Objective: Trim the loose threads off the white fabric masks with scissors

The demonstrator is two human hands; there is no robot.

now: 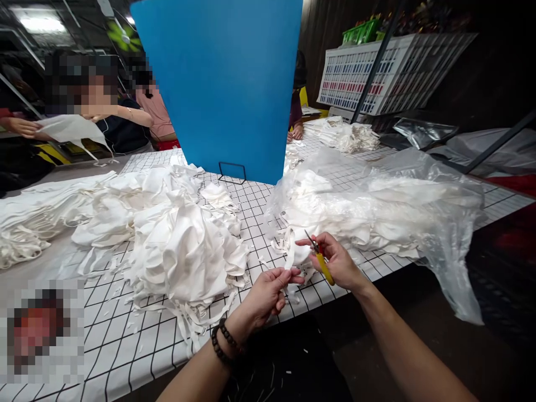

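Observation:
My left hand (271,293), with dark beads on its wrist, pinches a white fabric strap (290,258) near the table's front edge. Just to its right, my right hand (335,262) grips small scissors (324,268) with a yellow handle, their dark tips pointing up and to the left. White cloth connected with the strap lies between and behind my hands, partly hidden by the fingers. A large heap of white cloth pieces (184,251) with dangling straps rises to the left of my hands. Behind my right hand, more white cloth lies inside a clear plastic bag (444,245).
A blue board (226,89) stands upright on a wire stand (232,172) on the grid-patterned tablecloth (125,357). Co-workers sit beyond, one holding white cloth (75,131). White plastic crates (377,72) stand at the back right. Small white scraps are scattered around.

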